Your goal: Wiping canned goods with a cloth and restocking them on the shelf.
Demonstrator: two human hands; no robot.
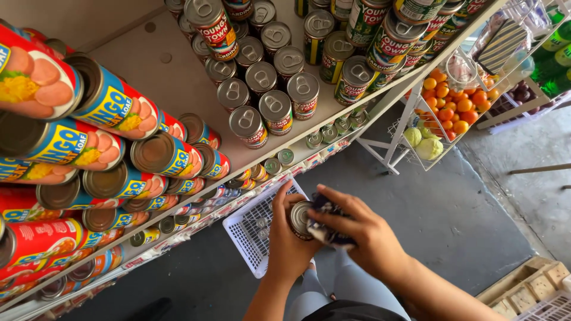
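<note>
Head view: left hand (pixel 289 241) fingers wrapped around a can (pixel 300 219), held above the white basket (pixel 248 233) near the shelf's front edge. Right hand (pixel 363 233) presses a dark cloth (pixel 326 229) onto it, fingers curled. Wiping under way; shelved cans (pixel 262 95) stand untouched.

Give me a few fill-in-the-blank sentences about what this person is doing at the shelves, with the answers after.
1. The left hand holds a metal ____.
2. The right hand presses a dark ____ against the can.
3. Below the hands, a white plastic ____ holds more cans.
4. The wire rack at right holds round fruit, mostly ____ in colour.

Missing words: can; cloth; basket; orange
</note>
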